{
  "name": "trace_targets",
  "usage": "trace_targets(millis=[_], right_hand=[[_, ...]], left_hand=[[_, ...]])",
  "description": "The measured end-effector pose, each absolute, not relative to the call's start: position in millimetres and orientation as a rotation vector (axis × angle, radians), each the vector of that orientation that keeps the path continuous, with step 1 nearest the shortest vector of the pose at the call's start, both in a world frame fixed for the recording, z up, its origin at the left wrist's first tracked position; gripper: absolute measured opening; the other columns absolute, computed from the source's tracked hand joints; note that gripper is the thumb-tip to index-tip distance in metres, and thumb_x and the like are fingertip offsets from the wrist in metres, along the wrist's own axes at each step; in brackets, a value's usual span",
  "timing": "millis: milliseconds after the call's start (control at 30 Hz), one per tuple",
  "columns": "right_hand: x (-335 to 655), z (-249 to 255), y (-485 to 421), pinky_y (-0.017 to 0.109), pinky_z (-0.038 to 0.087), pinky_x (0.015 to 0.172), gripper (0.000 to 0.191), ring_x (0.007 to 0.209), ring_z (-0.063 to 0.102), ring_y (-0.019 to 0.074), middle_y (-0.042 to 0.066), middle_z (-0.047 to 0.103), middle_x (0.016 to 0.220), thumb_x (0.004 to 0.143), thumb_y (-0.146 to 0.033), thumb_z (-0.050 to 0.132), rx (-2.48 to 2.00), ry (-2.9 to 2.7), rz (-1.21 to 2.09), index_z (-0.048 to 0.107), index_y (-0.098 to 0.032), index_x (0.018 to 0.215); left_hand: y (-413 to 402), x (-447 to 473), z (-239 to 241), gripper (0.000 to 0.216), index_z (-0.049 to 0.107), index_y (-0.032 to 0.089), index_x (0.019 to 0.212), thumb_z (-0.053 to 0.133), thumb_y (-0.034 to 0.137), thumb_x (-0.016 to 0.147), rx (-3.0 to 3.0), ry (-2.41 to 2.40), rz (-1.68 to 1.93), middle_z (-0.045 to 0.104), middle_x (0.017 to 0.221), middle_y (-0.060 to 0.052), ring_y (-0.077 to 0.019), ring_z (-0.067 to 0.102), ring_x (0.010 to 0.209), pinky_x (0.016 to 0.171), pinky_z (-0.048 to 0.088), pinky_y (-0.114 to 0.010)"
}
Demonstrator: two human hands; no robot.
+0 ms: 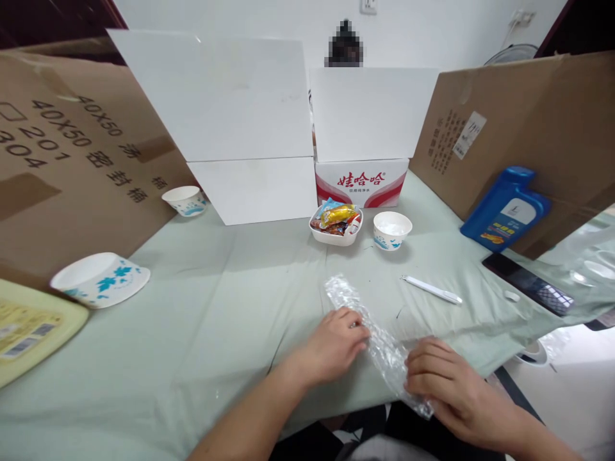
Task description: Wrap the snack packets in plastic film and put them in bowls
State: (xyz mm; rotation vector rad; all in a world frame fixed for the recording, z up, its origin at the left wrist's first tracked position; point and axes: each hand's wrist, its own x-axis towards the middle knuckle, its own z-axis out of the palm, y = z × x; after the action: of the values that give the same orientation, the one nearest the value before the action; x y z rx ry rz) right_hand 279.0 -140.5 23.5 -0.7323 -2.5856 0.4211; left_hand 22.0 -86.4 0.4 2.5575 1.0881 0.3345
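Wrap (pixel 384 353), clear and crumpled into a long strip, is shown in the head view at the near edge of the table (pixel 216 288), laid slantwise, with its far end pointed toward the dish and its near end brought to the table's edge. It is gripped by both hands: its middle is covered by the bent fingers of the left hand (pixel 336 342), and its nearer part is clasped by the curled fingers of the right hand (pixel 449 387). A short stretch is left bare between them.

Beyond the far end, the dish (pixel 335 239) is filled with packets (pixel 339 216), among which a yellow one is seen on top. A bowl (pixel 388 241) is set just to its right, and both are backed by a red-printed box (pixel 362 182). White boards (pixel 250 128) are stood upright across the back.

On the right, a pen (pixel 431 290) is laid on the cloth, with a phone (pixel 528 283) farther over and a blue bottle (pixel 504 211) placed by a brown carton (pixel 519 128). On the left, two patterned cups (pixel 113 280) are placed by another carton (pixel 72 153), and a yellow jug (pixel 36 330) is partly cut off by the frame.
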Motion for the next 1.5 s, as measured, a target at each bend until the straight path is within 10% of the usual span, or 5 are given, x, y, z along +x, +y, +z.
trace_targets(millis=[267,500,733,1233,1500], right_hand=[[263,44,-71,0.028,0.051,0.074,0.018,0.083,0.066,0.0166,0.006,0.070,0.094,0.092,-0.028,0.049,-0.939,-2.370,0.814,0.062,-0.022,0.102],[231,-2,7,0.028,0.046,0.067,0.020,0.072,0.064,0.0175,0.001,0.070,0.079,0.085,-0.024,0.054,-1.436,-2.268,0.517,0.063,-0.021,0.102],[229,-34,9,0.031,0.047,0.077,0.028,0.086,0.061,0.0206,0.006,0.065,0.090,0.083,-0.028,0.059,-1.417,-2.215,0.231,0.060,-0.019,0.109],[231,-33,6,0.036,0.046,0.083,0.014,0.088,0.052,0.0214,0.008,0.062,0.091,0.090,-0.024,0.055,-1.014,-2.441,0.155,0.067,-0.019,0.097],[232,-33,7,0.038,0.046,0.085,0.022,0.091,0.053,0.0222,0.010,0.064,0.095,0.094,-0.024,0.047,-0.992,-2.391,0.157,0.067,-0.019,0.102]], left_hand=[[-70,10,-10,0.050,0.055,0.026,0.126,0.041,0.004,0.083,2.341,0.802,0.402,0.067,0.115,-0.002,-0.0175,0.059,0.109,0.098,0.042,-0.034],[-61,5,-13,0.080,0.002,0.023,0.152,0.042,0.008,0.084,2.182,0.831,0.416,0.070,0.107,-0.001,-0.0179,0.059,0.109,0.101,0.042,-0.036],[-64,5,-5,0.050,0.058,0.027,0.126,0.047,0.006,0.081,2.235,0.794,0.386,0.065,0.119,-0.003,-0.0185,0.055,0.115,0.105,0.039,-0.034],[-59,-8,0,0.038,0.058,0.025,0.121,0.058,0.019,0.084,2.065,1.058,0.648,0.059,0.122,-0.006,-0.0186,0.059,0.106,0.088,0.051,-0.031],[-61,6,-14,0.030,0.062,0.023,0.108,0.070,0.022,0.079,2.618,0.930,0.586,0.059,0.125,-0.006,-0.0259,0.045,0.127,0.106,0.039,-0.043]])
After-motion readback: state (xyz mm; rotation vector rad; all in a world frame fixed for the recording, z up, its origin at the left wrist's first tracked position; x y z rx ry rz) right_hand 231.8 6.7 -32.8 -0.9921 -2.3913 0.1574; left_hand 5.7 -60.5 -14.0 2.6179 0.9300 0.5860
